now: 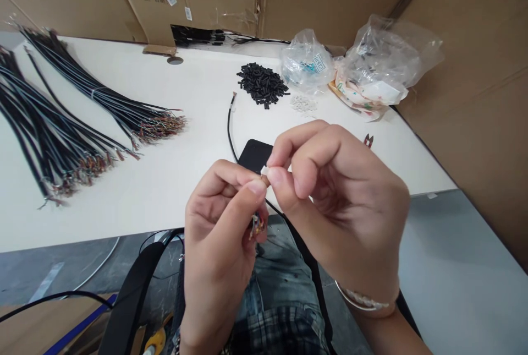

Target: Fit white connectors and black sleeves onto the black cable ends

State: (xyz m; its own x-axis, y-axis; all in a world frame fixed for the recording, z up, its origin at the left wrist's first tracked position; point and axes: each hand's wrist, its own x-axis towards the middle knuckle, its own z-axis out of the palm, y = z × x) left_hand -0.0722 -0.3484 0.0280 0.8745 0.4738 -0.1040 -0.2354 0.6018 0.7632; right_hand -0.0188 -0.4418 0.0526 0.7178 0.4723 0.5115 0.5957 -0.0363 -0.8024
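Note:
My left hand (216, 239) pinches the stripped end of a black multi-core cable (256, 227), whose fine coloured wires fan out below my fingertips. My right hand (342, 201) holds a small white connector housing (264, 170) between thumb and forefinger, right against the wire tips, which are partly hidden by my fingers. The cable runs down past my lap. Beyond my hands, a flat black rectangular object (254, 156) lies on the white table (136, 206), next to a single loose black cable (229, 124).
Two bundles of black cables (94, 91) (45, 124) lie at the table's left. Farther back are a pile of small black parts (262, 84), white small parts (303, 103), and plastic bags (306, 62) (383, 63). Small snips (368, 140) sit right. Cardboard sheets surround the table.

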